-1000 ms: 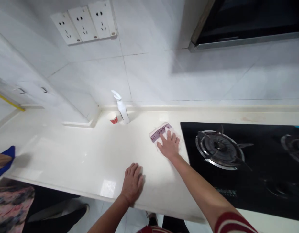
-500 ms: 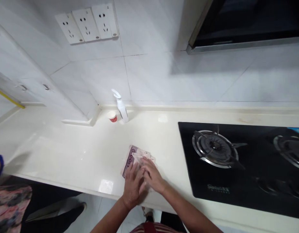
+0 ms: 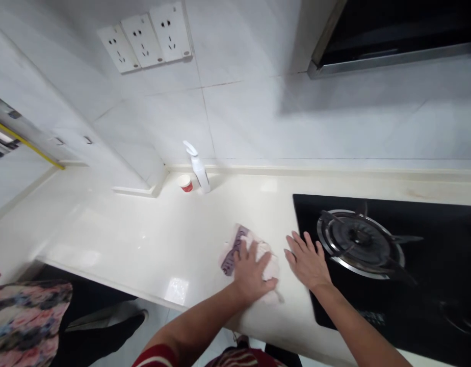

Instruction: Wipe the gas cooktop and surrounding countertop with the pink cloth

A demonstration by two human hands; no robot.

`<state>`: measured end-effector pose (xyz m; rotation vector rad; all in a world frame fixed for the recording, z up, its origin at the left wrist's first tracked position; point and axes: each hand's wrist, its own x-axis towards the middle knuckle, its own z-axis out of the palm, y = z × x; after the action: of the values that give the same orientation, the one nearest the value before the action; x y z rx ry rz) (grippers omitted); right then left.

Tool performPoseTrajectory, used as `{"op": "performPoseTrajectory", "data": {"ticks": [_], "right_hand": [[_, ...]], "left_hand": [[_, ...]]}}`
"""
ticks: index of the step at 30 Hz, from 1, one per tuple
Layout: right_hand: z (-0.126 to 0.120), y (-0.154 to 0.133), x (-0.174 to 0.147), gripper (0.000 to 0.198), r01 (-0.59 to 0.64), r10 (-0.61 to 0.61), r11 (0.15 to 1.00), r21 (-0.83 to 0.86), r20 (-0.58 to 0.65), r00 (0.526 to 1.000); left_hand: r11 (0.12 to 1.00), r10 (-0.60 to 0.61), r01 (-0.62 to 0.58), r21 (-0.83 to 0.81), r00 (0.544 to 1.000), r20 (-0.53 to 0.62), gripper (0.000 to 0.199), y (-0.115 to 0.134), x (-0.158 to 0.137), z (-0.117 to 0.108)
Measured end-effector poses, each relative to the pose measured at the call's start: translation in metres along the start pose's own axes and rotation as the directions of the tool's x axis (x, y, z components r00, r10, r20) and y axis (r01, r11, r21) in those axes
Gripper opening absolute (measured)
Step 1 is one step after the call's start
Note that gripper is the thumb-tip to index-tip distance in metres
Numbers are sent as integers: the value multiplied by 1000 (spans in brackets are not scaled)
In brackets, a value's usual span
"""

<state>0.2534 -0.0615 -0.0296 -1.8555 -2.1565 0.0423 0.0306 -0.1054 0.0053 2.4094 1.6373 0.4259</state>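
A pale pink cloth with a purple lettered band lies rumpled on the cream countertop. On top of it rests my left hand, palm down with the fingers spread, pressing on the fabric rather than gripping it. My right hand is apart from the cloth, open and empty, with its fingers stretched out. It is at the left edge of the black gas hob; whether it touches the surface I cannot tell.
Against the back wall stand a white spray bottle and a small red-and-white cup. A burner with metal supports lies right of my right hand. Wall sockets are above. Another person in a floral top stands at the left.
My hands have come apart. The left has slid right with the cloth, which is now flatter and turned. The right has left the cloth and moved to the hob's edge.
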Motion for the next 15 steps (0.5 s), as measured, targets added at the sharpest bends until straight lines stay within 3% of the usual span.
{"op": "performPoseTrajectory", "data": {"ticks": [2,5,9,12,15], "right_hand": [[3,2,-2,54,9,-9,1000,-5,-31,999],[6,8,-3,54,24,-25,999,-23,-66,997],[6,11,-4,51,27,-31,998,-62,-65,997],[5,9,-4,50,13,-18,997,-81,-65,998],[3,8,-3,50,10,-15,996,-88,-50,999]], "left_hand": [[998,57,-56,-28,998,23,75,13,22,11],[999,35,-35,-38,999,2,69,16,60,19],[998,-62,62,-18,997,-43,64,-16,92,5],[981,-187,191,37,978,-94,60,-52,85,-17],[955,-267,282,90,953,-146,57,-79,47,-39]]}}
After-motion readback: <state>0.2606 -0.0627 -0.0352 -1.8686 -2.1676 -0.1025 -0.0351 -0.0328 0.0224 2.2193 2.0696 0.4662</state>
